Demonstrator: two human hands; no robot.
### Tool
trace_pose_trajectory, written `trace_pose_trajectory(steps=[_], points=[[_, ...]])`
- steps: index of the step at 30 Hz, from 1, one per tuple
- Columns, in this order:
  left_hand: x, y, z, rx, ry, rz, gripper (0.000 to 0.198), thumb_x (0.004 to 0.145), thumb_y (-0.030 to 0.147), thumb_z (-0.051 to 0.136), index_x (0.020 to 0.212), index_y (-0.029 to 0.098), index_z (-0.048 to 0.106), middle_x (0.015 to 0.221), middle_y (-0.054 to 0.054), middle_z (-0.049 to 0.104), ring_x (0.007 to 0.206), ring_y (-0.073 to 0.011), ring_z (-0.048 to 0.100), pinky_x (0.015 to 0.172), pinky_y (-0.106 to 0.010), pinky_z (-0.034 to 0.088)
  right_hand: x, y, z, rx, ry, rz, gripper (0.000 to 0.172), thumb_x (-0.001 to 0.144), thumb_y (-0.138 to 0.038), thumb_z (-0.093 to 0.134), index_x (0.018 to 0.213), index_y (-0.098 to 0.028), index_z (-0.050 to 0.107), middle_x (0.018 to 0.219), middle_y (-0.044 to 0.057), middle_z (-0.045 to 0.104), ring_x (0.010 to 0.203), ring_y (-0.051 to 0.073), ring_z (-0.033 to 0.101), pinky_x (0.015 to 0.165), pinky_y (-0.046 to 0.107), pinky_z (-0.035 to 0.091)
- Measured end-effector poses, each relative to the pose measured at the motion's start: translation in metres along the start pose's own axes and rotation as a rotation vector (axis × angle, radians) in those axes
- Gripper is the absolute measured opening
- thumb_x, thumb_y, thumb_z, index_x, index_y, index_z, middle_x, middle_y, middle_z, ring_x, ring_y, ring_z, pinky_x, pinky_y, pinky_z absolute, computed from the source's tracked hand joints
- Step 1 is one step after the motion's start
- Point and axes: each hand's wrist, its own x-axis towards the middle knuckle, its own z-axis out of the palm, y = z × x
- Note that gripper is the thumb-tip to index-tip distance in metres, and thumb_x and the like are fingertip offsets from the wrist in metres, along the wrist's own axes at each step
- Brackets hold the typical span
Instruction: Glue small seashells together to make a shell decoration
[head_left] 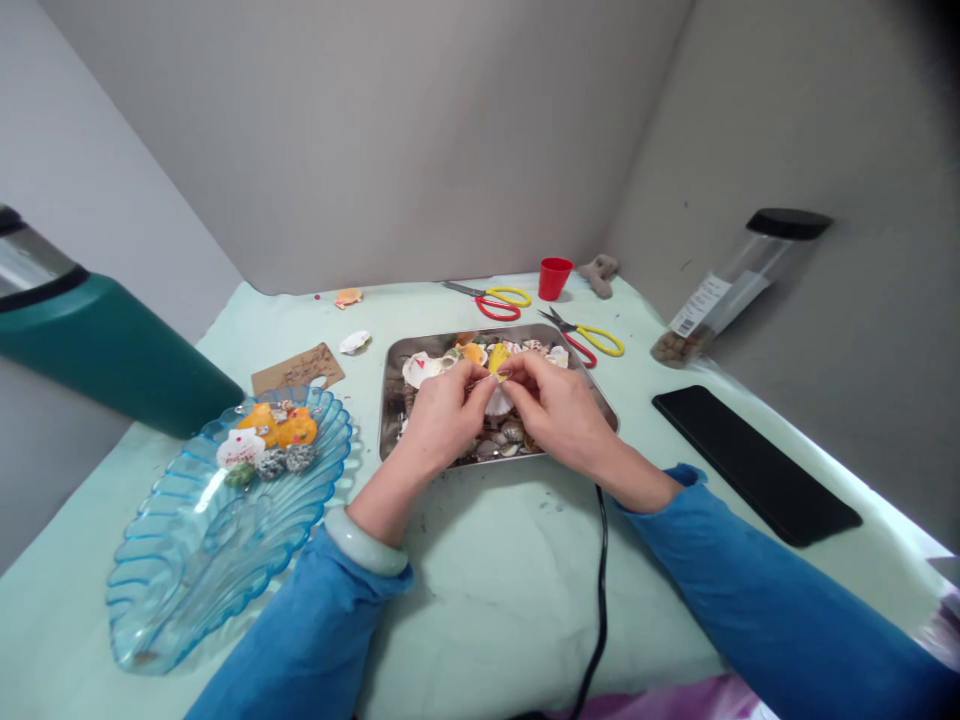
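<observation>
Both hands meet over a metal tray point(391, 400) filled with several seashells. My left hand point(442, 415) and my right hand point(555, 405) pinch a small yellow shell point(498, 358) between their fingertips, just above a white shell point(498, 402) in the tray. A pale bangle point(365, 541) sits on my left wrist. Blue sleeves cover both forearms.
A blue glass shell-shaped dish point(217, 530) at the left holds orange, white and grey shells. Two scissors point(491, 299) point(592, 337), a red cup point(554, 277), a black phone point(754, 462), a clear canister point(727, 290), a brown card point(298, 367), loose shells point(354, 342) and a black cable point(600, 590) lie around.
</observation>
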Motion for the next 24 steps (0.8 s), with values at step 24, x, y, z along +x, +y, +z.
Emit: trace_pose_trajectory(steps=[24], points=[[-0.0004,0.0015,-0.0001,-0.005,0.028,-0.002,0.027,0.086,0.037,0.044,0.089,0.017,0.062,0.060,-0.001,0.061,0.060,-0.0134,0.055,0.060,-0.023,0.039,-0.0010,0.0000,-0.0011,-0.020,0.006,-0.010,0.012,0.086,-0.023,0.049,0.091,-0.020,0.059,0.081,0.000,0.067,0.070,0.014,0.060,0.064,0.024,0.039]])
